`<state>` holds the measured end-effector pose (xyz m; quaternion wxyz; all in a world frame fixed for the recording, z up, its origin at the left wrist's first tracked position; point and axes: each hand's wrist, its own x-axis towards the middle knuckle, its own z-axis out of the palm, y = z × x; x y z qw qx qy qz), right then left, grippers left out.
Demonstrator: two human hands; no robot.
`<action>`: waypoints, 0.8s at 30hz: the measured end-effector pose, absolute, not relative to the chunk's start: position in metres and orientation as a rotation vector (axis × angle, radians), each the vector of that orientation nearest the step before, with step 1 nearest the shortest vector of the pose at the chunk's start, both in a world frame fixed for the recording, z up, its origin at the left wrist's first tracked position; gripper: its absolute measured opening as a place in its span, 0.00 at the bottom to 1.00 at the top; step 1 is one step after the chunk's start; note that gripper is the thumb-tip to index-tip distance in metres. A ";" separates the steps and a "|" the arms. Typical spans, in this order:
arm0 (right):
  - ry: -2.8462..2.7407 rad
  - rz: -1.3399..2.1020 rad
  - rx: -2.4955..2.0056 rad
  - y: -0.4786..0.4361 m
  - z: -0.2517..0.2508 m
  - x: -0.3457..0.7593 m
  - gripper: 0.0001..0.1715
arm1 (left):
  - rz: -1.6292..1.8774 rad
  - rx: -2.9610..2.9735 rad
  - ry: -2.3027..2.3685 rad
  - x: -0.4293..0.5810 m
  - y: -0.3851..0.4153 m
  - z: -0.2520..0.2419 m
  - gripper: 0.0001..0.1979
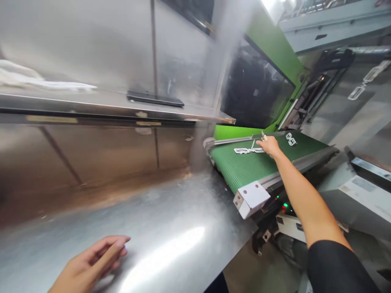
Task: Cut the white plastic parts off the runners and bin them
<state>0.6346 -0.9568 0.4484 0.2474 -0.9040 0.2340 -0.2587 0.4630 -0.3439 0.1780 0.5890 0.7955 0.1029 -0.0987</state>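
My right hand (271, 146) reaches over a green ribbed conveyor belt (244, 169). Its fingers are closed at the right end of a white plastic part (242, 151) with two rectangular frames and a thin stem sticking up. A small pale tip shows above the fingers; the hand covers the rest of that end. Farther along the belt lies a second white plastic part (291, 140) of similar shape. Over the metal table (159, 236), my left hand (91, 262) has its fingers curled and the thumb against the index finger. Nothing shows in it.
A metal shelf (106, 103) above the table carries a flat black object (155, 99) and blurred white material (36, 79). Behind the belt stands a green machine (275, 53) with a dark window. A white block (252, 199) caps the belt's near corner, beside the table edge.
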 end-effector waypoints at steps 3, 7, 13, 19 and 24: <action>0.654 -0.656 -2.439 -0.924 0.438 0.661 0.17 | -0.210 1.673 0.218 0.466 -0.341 0.176 0.47; 0.651 -0.703 -2.428 -0.900 0.444 0.661 0.19 | -0.123 1.566 0.218 0.460 -0.345 0.179 0.47; 0.348 -0.875 -2.548 -0.866 0.475 0.607 0.19 | -0.199 1.571 0.147 0.452 -0.352 0.187 0.41; -0.469 -1.064 -2.492 -0.760 0.413 0.507 0.14 | -0.369 1.363 -0.007 0.442 -0.368 0.203 0.41; -1.071 -0.829 -2.285 -0.663 0.323 0.482 0.05 | -0.398 1.063 -0.039 0.438 -0.375 0.203 0.55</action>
